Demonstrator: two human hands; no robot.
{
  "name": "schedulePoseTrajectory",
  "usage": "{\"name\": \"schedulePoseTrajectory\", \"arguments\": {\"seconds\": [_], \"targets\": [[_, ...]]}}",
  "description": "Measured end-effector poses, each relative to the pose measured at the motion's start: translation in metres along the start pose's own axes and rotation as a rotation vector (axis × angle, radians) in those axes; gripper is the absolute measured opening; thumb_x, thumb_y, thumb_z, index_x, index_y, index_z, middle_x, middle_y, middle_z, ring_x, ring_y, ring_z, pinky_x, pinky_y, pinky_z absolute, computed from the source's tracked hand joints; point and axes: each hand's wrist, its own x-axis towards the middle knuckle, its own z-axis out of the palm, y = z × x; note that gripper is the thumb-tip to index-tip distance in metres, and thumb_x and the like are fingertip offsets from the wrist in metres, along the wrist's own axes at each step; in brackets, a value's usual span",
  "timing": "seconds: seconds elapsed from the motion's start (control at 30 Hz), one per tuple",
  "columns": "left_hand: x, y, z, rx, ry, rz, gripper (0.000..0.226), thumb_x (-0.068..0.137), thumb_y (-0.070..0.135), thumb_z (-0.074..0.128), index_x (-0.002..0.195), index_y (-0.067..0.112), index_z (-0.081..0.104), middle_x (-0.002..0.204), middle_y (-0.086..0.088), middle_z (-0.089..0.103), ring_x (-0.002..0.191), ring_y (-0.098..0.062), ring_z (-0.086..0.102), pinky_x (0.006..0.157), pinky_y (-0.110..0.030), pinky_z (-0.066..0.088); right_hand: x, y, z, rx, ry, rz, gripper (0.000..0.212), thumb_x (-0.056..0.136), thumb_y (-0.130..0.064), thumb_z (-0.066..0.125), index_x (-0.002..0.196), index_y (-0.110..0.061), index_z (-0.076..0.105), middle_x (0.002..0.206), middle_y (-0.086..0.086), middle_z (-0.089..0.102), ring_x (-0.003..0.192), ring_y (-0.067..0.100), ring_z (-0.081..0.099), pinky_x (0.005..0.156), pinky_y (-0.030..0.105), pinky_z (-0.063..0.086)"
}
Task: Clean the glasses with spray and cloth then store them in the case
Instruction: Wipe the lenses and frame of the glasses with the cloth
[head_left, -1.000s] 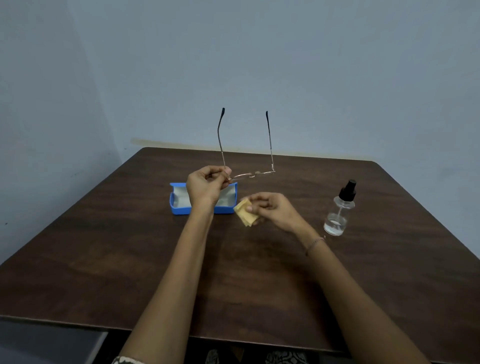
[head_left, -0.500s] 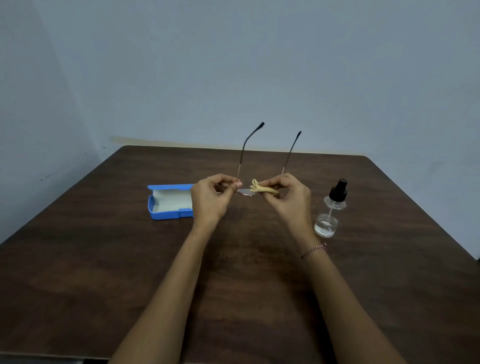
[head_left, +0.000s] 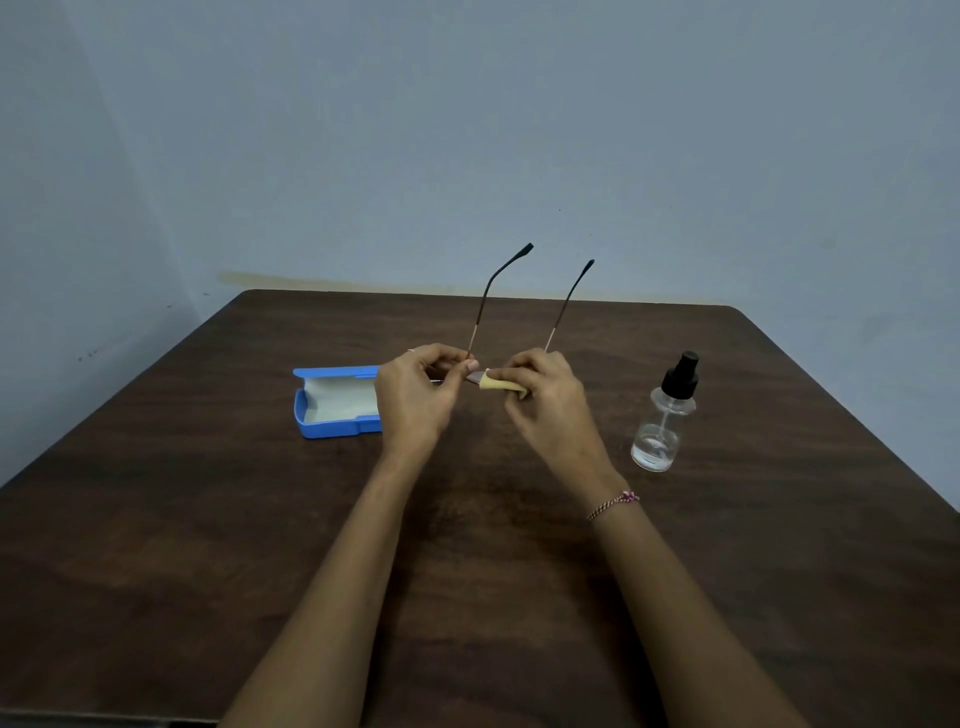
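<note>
Both hands are raised over the table (head_left: 208, 519), the left hand (head_left: 415, 397) and right hand (head_left: 548, 400) with fingers curled. The open case (head_left: 332, 402) lies just left of the left hand; the bottle (head_left: 662, 421) stands to the right of the right hand. The left hand pinches the glasses (head_left: 474, 379), their temples rising beyond both hands. The right hand pinches the cloth (head_left: 498, 385) on a lens.
</note>
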Motion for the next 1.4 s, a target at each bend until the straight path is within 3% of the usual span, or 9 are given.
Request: {"name": "schedulePoseTrajectory", "arguments": {"seconds": [0.17, 0.33, 0.53, 0.73, 0.93, 1.03, 1.17, 1.27, 1.4], "targets": [[-0.001, -0.001, 0.002, 0.004, 0.007, 0.027, 0.007, 0.078, 0.019, 0.074, 0.084, 0.020, 0.073, 0.073, 0.016, 0.063, 0.070, 0.007, 0.058, 0.064, -0.003, 0.044, -0.002, -0.004, 0.006, -0.017, -0.021, -0.062, 0.028, 0.075, 0.000, 0.072, 0.103, -0.005, 0.070, 0.094, 0.006, 0.061, 0.088, 0.017, 0.049, 0.078, 0.015, 0.038], [0.002, -0.001, -0.001, -0.009, 0.021, -0.068, 0.009, 0.077, 0.020, 0.074, 0.085, 0.024, 0.071, 0.076, 0.014, 0.064, 0.073, 0.003, 0.059, 0.064, -0.006, 0.043, -0.001, 0.003, -0.002, -0.055, 0.021, -0.029, 0.025, 0.076, -0.004, 0.073, 0.101, -0.007, 0.071, 0.091, 0.004, 0.063, 0.086, 0.016, 0.052, 0.074, 0.016, 0.040], [-0.001, 0.002, 0.000, -0.011, 0.019, -0.012, 0.006, 0.078, 0.019, 0.074, 0.083, 0.021, 0.072, 0.070, 0.016, 0.062, 0.068, 0.006, 0.058, 0.063, -0.003, 0.044, -0.003, -0.005, 0.006, -0.078, 0.027, -0.113, 0.027, 0.075, -0.002, 0.074, 0.101, -0.004, 0.070, 0.092, 0.006, 0.063, 0.087, 0.017, 0.051, 0.075, 0.024, 0.049], [0.002, 0.000, -0.004, -0.012, 0.033, -0.049, 0.009, 0.078, 0.019, 0.074, 0.086, 0.021, 0.072, 0.073, 0.015, 0.062, 0.072, 0.003, 0.059, 0.063, -0.006, 0.043, -0.002, 0.004, 0.000, -0.075, 0.097, -0.081, 0.026, 0.074, -0.002, 0.075, 0.099, -0.005, 0.071, 0.090, 0.006, 0.063, 0.087, 0.009, 0.045, 0.079, 0.014, 0.037], [0.001, 0.000, -0.002, -0.034, 0.040, -0.005, 0.007, 0.077, 0.021, 0.075, 0.080, 0.025, 0.070, 0.068, 0.021, 0.061, 0.068, 0.011, 0.058, 0.062, -0.005, 0.045, -0.003, -0.006, 0.008, -0.107, 0.068, -0.173, 0.027, 0.075, -0.002, 0.074, 0.101, -0.003, 0.070, 0.095, 0.007, 0.064, 0.091, 0.013, 0.047, 0.077, 0.023, 0.048], [0.003, 0.000, -0.006, -0.051, 0.041, -0.033, 0.010, 0.077, 0.021, 0.075, 0.081, 0.027, 0.069, 0.071, 0.015, 0.065, 0.071, 0.004, 0.061, 0.066, -0.009, 0.048, -0.002, 0.001, 0.006, -0.103, 0.102, -0.138, 0.028, 0.075, -0.002, 0.075, 0.103, -0.004, 0.070, 0.094, 0.007, 0.063, 0.089, 0.015, 0.052, 0.078, 0.020, 0.046], [0.005, 0.000, -0.004, -0.141, 0.004, -0.090, 0.015, 0.077, 0.019, 0.075, 0.080, 0.031, 0.067, 0.075, 0.013, 0.067, 0.079, -0.007, 0.066, 0.077, -0.026, 0.055, -0.003, 0.005, 0.003, -0.093, 0.149, -0.111, 0.024, 0.076, -0.006, 0.075, 0.099, -0.003, 0.070, 0.091, 0.006, 0.063, 0.084, 0.015, 0.053, 0.075, 0.019, 0.046], [0.004, 0.001, -0.003, -0.285, 0.001, -0.148, 0.016, 0.075, 0.018, 0.076, 0.080, 0.030, 0.068, 0.080, 0.011, 0.070, 0.082, -0.007, 0.068, 0.077, -0.026, 0.056, -0.002, 0.005, 0.003, -0.097, 0.177, -0.132, 0.022, 0.076, -0.004, 0.075, 0.097, -0.003, 0.070, 0.091, 0.006, 0.063, 0.085, 0.015, 0.053, 0.074, 0.021, 0.047], [0.001, 0.005, 0.000, -0.670, -0.067, -0.354, 0.010, 0.076, 0.013, 0.074, 0.084, 0.017, 0.069, 0.084, 0.005, 0.070, 0.082, -0.006, 0.068, 0.074, -0.023, 0.058, -0.003, 0.006, -0.001, -0.064, 0.245, -0.125, 0.020, 0.077, 0.000, 0.074, 0.096, -0.002, 0.069, 0.092, 0.007, 0.063, 0.087, 0.015, 0.051, 0.077, 0.019, 0.045]]}}
